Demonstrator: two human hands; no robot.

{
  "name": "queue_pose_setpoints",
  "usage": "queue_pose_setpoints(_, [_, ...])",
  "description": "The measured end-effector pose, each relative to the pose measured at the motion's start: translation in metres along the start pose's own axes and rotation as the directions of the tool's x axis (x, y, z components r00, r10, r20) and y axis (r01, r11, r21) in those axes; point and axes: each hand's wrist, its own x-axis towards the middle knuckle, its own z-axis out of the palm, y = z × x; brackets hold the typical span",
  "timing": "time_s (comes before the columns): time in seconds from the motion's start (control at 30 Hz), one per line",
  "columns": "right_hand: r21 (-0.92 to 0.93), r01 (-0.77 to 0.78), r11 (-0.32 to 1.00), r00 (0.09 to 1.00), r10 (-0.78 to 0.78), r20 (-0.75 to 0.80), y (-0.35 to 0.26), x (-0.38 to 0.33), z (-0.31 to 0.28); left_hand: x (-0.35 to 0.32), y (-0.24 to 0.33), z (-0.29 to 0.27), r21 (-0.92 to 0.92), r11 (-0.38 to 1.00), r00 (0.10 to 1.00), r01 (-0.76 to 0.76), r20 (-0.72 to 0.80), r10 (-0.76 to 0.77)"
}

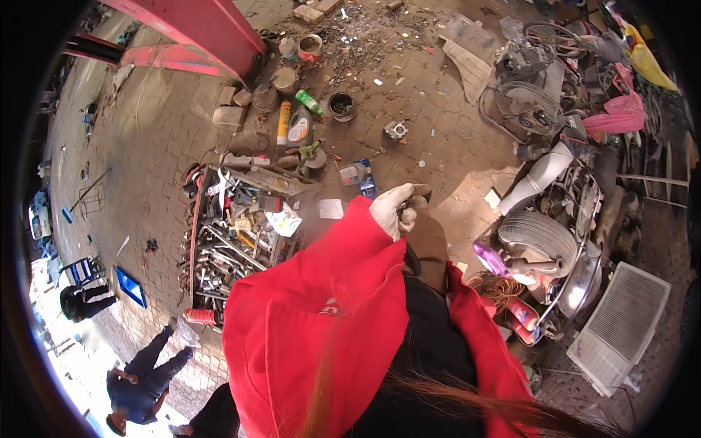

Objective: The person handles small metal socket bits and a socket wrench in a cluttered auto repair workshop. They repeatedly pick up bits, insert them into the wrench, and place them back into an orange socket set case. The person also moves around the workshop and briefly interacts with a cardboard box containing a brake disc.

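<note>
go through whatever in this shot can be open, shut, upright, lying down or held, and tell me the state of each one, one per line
Metal toolbox tray full of wrenches: open.
Green plastic bottle: lying on its side.
Round dark tin can: upright, no lid.
Yellow tube-shaped container: lying flat.
Left hand: closed on a small dark object.
Right hand: hidden.

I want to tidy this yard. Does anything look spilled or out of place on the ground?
Yes. Small metal bits lie scattered loose over the paving at the top, not in any container. The tool tray is heaped untidily, with wrenches overlapping each other.
</note>
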Motion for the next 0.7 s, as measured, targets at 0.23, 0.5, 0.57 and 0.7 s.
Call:
queue_pose_setpoints(0.23, [0.002,-0.168,0.986,0.840,0.144,-0.523,0.014,0.079,-0.188,0.122,0.067,0.060,-0.140,0.990,0.971,0.005,0.239,0.029])
queue_pose_setpoints(0.5, [0.444,0.796,0.412,0.603,-0.606,-0.519,-0.329,0.201,-0.360,0.230,0.143,0.196,-0.515,0.856,0.823,0.040,0.502,0.264])
queue_pose_setpoints(0.57, [0.420,0.834,0.358,0.525,-0.748,-0.406,-0.393,0.194,-0.375,0.241,0.160,0.218,-0.591,0.799,0.803,0.112,0.527,0.277])
queue_pose_setpoints(0.7, [0.173,0.955,0.241,0.268,-0.951,-0.152,-0.492,0.202,-0.405,0.281,0.205,0.247,-0.667,0.736,0.776,0.114,0.522,0.353])
